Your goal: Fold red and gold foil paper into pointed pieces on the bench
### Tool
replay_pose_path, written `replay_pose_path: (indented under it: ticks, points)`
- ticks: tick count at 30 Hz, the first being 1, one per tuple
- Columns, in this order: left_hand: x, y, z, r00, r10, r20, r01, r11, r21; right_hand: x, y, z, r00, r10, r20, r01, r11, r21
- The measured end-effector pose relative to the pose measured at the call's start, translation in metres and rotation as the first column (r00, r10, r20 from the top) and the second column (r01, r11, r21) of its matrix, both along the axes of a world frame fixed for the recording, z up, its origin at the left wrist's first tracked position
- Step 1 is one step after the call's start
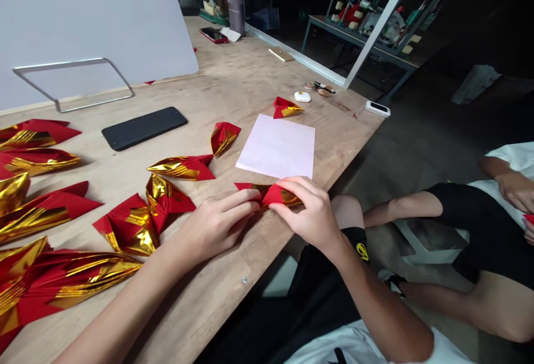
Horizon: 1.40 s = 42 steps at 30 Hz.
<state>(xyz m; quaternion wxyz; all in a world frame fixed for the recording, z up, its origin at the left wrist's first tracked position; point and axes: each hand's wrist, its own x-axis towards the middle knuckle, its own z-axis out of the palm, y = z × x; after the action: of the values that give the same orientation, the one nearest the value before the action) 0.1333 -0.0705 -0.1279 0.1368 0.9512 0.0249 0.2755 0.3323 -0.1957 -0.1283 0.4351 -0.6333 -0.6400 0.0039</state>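
Note:
A red and gold folded paper piece (276, 195) is held between both hands near the table's front edge. My left hand (227, 216) pinches its left end, with the fingers bent over it. The thumb and fingers of my right hand (306, 208) are closed on its right part. Just behind the hands lies a pale square sheet of paper (278, 146). Several similar folded pieces lie to the left, the closest being a red and gold one (167, 200). Another small folded piece (286, 108) rests at the sheet's far edge.
On the wooden table (246, 91) lie a black phone (144, 128), a metal wire frame (75, 63), a white case (302, 97) and keys (321, 87). A white board (92, 13) stands at the back left. Another person (492, 214) sits at the right.

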Motion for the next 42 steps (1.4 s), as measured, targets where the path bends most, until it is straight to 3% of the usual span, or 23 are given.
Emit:
replay_pose_path:
  ticks: [7, 19, 32, 42]
  points:
    - [0.001, 0.003, 0.003, 0.999, -0.038, 0.024, 0.039, 0.998, -0.039, 0.001, -0.003, -0.002, 1.000, 0.006, 0.027, -0.007, 1.000, 0.019]
    - [0.002, 0.005, 0.004, 0.999, -0.015, 0.043, 0.028, 0.947, -0.321, 0.010, -0.001, 0.003, 0.982, 0.166, 0.089, -0.170, 0.985, 0.041]
    - [0.003, 0.006, 0.005, 1.000, -0.004, 0.010, 0.007, 0.930, -0.368, -0.002, 0.008, 0.008, 0.988, 0.092, 0.124, -0.089, 0.996, -0.022]
    - [0.002, 0.006, 0.003, 1.000, -0.001, 0.005, 0.003, 0.913, -0.408, 0.006, 0.011, 0.014, 0.963, 0.223, 0.152, -0.217, 0.974, -0.058]
